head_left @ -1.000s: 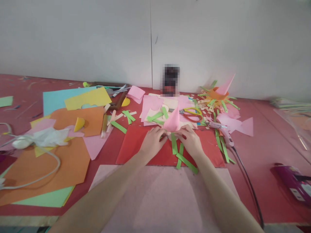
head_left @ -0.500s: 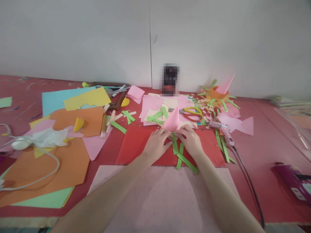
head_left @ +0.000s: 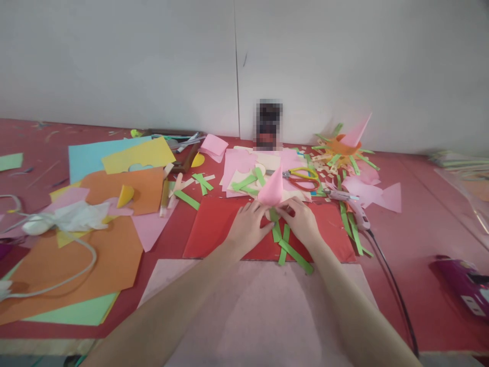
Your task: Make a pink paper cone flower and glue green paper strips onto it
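Observation:
A pink paper cone (head_left: 271, 189) stands point up between my hands, over a red board (head_left: 214, 232). My left hand (head_left: 250, 221) has its fingers closed at the cone's lower left edge. On the other side, my right hand (head_left: 300, 218) pinches at the lower right edge of the cone. A green paper strip (head_left: 275, 232) hangs below the cone, and more green strips (head_left: 296, 256) cross on the board's front edge. Behind the cone lie scissors (head_left: 303, 178) with yellow and red handles, on pink and cream paper.
To the right rests a glue gun (head_left: 357, 211) with a black cord, near a purple power strip (head_left: 464, 285). A finished-looking orange and green paper piece with a pink cone (head_left: 355, 133) stands at the back. Orange sheets (head_left: 110, 260) and a white cable (head_left: 89, 262) cover the left.
Both hands stay at the cone's base, which has tilted very slightly. The whole view has shifted a little; nothing else has visibly moved.

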Available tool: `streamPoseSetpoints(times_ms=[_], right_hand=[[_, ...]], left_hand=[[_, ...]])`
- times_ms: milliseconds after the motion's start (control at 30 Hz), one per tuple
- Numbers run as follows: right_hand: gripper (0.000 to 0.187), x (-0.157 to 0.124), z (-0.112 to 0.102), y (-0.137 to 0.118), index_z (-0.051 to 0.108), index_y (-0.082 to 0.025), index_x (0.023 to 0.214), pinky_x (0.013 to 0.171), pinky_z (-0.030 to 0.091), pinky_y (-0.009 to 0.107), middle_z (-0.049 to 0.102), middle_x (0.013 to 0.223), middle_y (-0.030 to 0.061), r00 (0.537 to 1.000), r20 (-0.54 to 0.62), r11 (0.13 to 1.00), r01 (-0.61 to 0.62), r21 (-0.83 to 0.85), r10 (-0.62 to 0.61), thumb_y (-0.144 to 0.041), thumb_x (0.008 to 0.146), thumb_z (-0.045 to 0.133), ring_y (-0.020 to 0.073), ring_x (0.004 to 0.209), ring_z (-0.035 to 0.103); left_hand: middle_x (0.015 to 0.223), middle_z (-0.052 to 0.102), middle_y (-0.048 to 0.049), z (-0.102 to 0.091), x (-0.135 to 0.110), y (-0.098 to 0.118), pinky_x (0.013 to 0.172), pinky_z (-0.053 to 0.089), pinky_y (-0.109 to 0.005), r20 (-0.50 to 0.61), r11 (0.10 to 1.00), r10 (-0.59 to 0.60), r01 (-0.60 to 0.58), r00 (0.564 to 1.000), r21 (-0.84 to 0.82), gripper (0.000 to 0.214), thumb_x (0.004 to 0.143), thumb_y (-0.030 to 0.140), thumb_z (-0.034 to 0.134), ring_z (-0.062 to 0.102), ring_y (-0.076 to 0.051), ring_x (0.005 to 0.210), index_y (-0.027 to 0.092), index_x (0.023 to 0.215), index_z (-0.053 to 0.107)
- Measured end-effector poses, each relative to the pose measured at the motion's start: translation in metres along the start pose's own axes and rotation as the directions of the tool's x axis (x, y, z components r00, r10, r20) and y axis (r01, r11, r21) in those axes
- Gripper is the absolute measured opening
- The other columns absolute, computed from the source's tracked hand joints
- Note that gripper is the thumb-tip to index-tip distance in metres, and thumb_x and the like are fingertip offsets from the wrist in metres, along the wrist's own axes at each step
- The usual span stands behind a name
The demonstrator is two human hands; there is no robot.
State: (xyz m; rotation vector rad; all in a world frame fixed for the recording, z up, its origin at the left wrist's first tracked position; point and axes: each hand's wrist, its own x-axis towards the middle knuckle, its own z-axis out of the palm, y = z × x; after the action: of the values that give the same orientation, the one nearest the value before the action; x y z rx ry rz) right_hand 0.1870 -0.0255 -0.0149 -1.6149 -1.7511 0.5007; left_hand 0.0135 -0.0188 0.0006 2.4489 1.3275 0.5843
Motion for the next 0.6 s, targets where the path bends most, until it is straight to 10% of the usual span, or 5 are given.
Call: streamPoseSetpoints(times_ms=[600], right_hand=[[0.022, 0.0041, 0.0034, 0.0078, 0.070, -0.026, 0.082, 0.070, 0.044, 0.027, 0.061, 0.082, 0.0016, 0.999, 0.046, 0.998, -0.020, 0.063, 0.017, -0.035, 0.084, 0.050, 0.0148, 0.076, 0.058]], left_hand=[[0.101, 0.054, -0.0051, -0.0005, -0.0021, -0.0003, 0.079, 0.046, -0.037, 0.011, 0.991, 0.054, -0.055, 0.998, 0.118, 0.034, 0.083, 0.033, 0.056, 0.054, -0.021, 0.088, 0.022, 0.115, 0.054]])
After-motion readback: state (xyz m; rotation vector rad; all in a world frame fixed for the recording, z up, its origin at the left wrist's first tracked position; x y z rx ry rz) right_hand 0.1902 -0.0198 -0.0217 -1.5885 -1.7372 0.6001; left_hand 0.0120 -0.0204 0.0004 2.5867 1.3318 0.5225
